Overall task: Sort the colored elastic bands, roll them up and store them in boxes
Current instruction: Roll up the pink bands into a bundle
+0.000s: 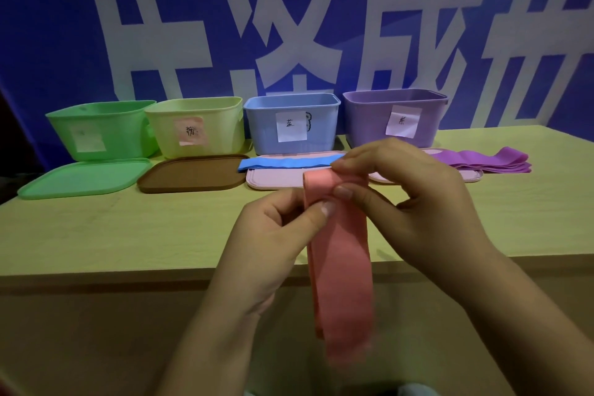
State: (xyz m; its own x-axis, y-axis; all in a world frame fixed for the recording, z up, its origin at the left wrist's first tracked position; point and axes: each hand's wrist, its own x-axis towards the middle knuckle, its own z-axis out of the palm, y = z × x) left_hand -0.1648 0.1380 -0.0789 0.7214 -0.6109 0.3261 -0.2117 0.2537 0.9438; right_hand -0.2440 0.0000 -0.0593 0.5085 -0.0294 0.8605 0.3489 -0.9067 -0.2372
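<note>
Both forearms reach in from the bottom of the view and meet at its middle, above the near edge of the table. The left hand (273, 228) is turned palm inward, its thumb laid across the top and its fingers curled, pinching the upper left edge of the pink elastic band (340, 267). The right hand (414, 199) sits slightly higher and further forward, back toward the camera, thumb underneath and index finger arched over, gripping the band's folded top. The two thumbs lie close together.
</note>
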